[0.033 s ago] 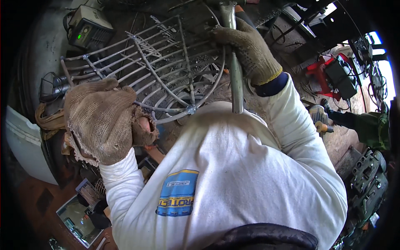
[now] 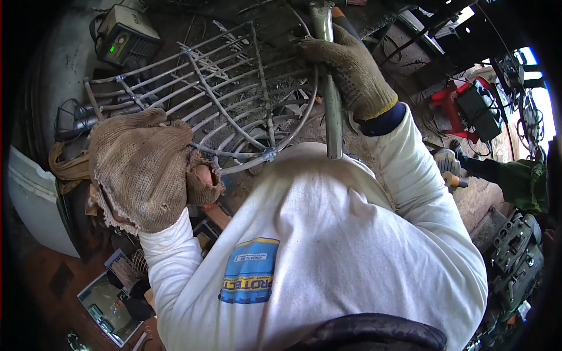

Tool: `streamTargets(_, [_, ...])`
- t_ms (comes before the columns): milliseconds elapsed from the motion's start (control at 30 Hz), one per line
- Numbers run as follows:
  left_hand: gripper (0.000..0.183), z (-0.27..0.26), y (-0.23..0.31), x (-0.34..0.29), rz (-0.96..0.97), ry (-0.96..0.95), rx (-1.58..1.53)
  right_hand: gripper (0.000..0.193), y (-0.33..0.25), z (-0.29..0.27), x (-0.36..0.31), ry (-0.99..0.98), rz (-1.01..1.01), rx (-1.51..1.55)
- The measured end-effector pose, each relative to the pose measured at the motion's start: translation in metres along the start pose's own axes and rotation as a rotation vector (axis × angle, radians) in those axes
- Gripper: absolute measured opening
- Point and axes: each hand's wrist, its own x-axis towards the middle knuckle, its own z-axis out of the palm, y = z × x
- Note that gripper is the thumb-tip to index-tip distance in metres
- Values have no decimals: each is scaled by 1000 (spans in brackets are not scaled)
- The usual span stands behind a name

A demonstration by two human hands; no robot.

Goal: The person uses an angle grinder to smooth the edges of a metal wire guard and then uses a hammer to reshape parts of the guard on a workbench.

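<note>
Grey metal grille [image 2: 205, 86]: ahead and rightward of left grip [image 2: 143, 167], left of right grip [image 2: 345, 67]; long bars slant, farther ends rightward. Left grip nearer, overlapping grille's near edge in view; fingers hidden, cannot tell if grasping. Right grip clenched round metal tube [image 2: 333, 117], long axis fore-and-aft through it, crosswise to grille's bars.

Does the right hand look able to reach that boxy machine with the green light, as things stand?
Probably not: the right hand seems wrapped round the metal tube, and much of the barred metal frame lies between that hand and the boxy machine.
</note>
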Motion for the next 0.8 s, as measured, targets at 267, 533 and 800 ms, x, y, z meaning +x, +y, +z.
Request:
streamTargets(267, [45,-3,15,42,247,125,-32,35,14,7,4,-37,-50,7])
streamTargets(533, [52,-22,7,10,-102,-18,-70,38,15,14,-1,-42,-6,137])
streamTargets(800, [52,64,-4,-42,-967,244,-1273,45,36,21,0,109,-218,99])
